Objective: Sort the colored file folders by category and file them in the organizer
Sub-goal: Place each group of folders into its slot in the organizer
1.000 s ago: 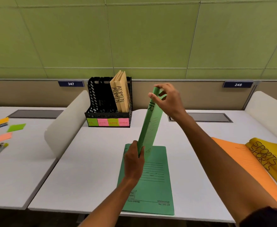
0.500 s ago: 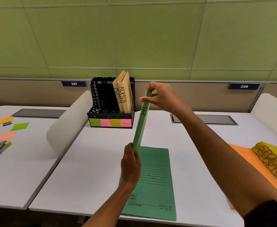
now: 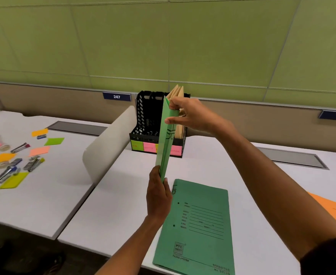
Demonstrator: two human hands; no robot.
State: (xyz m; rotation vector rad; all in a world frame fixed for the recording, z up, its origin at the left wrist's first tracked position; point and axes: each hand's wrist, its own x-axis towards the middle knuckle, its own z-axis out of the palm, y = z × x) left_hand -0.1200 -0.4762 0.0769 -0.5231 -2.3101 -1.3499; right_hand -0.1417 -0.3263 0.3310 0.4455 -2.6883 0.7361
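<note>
Holding green folder upright before organizer

We grip the green folder point(image 3: 165, 143) on edge above the tabletop point(image 3: 123, 199): left hand point(image 3: 158, 195) fingers curled round its bottom, right hand point(image 3: 191, 116) pinching its top. Black organizer point(image 3: 147, 120) stands at the rear edge; second green folder point(image 3: 199, 229) lies flat near the front edge.

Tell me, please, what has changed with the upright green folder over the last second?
Held on edge by both hands, the upright green folder has travelled away from the person toward the black organizer and now overlaps its front. The left hand still grips the bottom, the right hand the top. The second green folder stays flat on the desk.
</note>
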